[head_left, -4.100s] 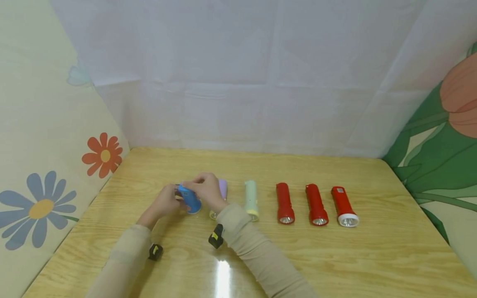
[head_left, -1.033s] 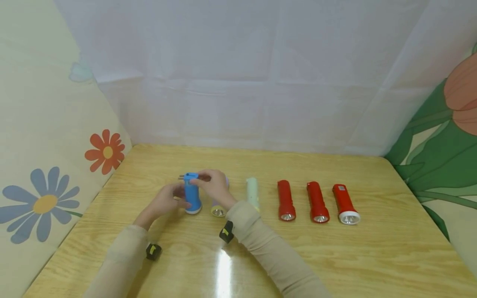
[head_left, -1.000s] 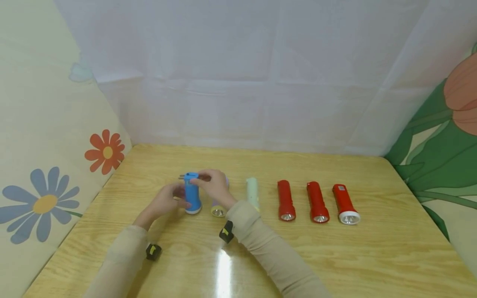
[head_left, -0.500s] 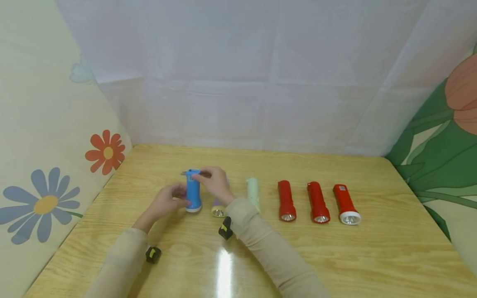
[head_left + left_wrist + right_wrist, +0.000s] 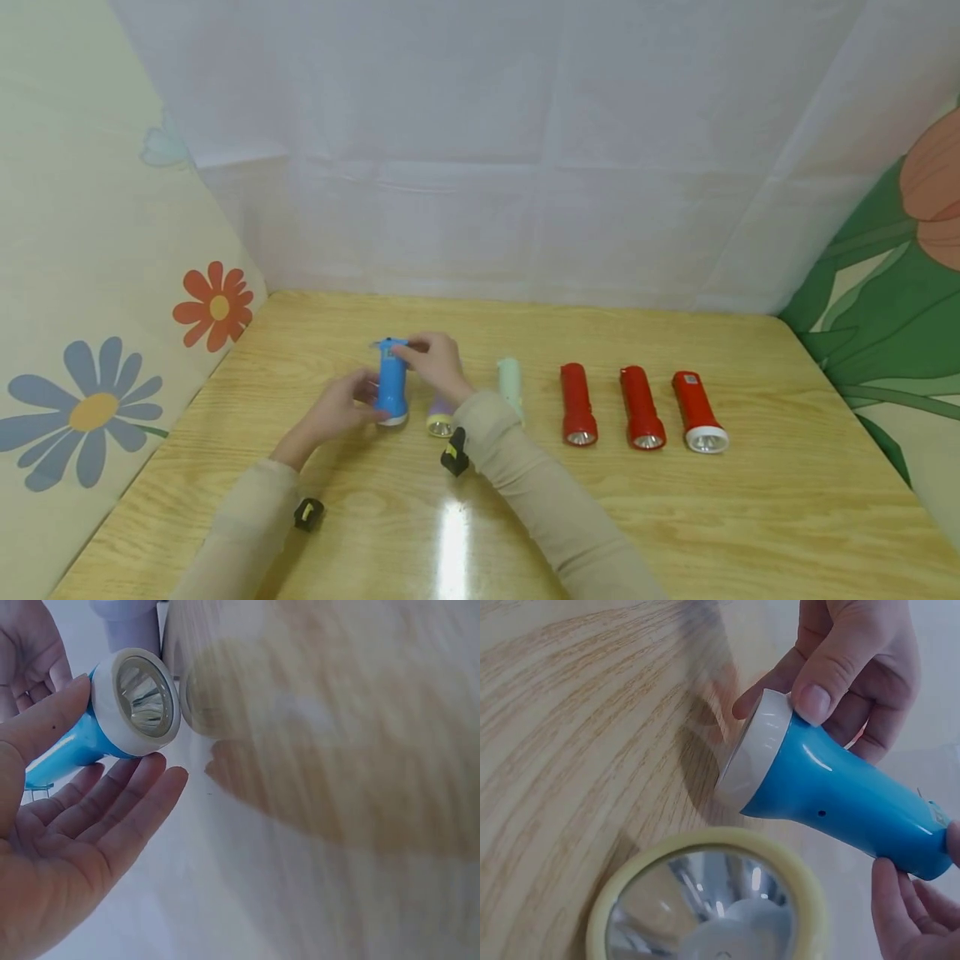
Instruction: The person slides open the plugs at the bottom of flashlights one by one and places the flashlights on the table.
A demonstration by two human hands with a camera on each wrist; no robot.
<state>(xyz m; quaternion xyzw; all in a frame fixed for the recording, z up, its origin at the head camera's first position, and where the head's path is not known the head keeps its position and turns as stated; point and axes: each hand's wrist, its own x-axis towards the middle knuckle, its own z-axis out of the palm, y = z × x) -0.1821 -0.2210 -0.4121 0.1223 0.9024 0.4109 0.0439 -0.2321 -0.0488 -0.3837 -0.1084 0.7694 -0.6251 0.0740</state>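
A blue flashlight (image 5: 392, 379) with a white rim is held between both hands at the left of the table, its lamp end down at the tabletop. My left hand (image 5: 341, 406) holds the lamp end; in the left wrist view the thumb (image 5: 56, 720) lies on one side and fingertips touch the other. The tail end is pinched by my right hand (image 5: 438, 362), with plug prongs (image 5: 375, 343) jutting left beside it. Just right of it lies a purple flashlight (image 5: 440, 417) with a yellow rim, partly hidden by my right hand.
To the right, a pale green flashlight (image 5: 509, 383) lies partly behind my right sleeve. Two red flashlights (image 5: 577, 400) and a red one with a white rim (image 5: 697, 408) continue the row on the wooden table (image 5: 810, 467). A white cloth (image 5: 480, 167) hangs behind.
The blue flashlight was tilted with its prongs near my left hand; it now stands straighter. Over the last second its tail shifted slightly right and away with my right hand, and it turned a little.
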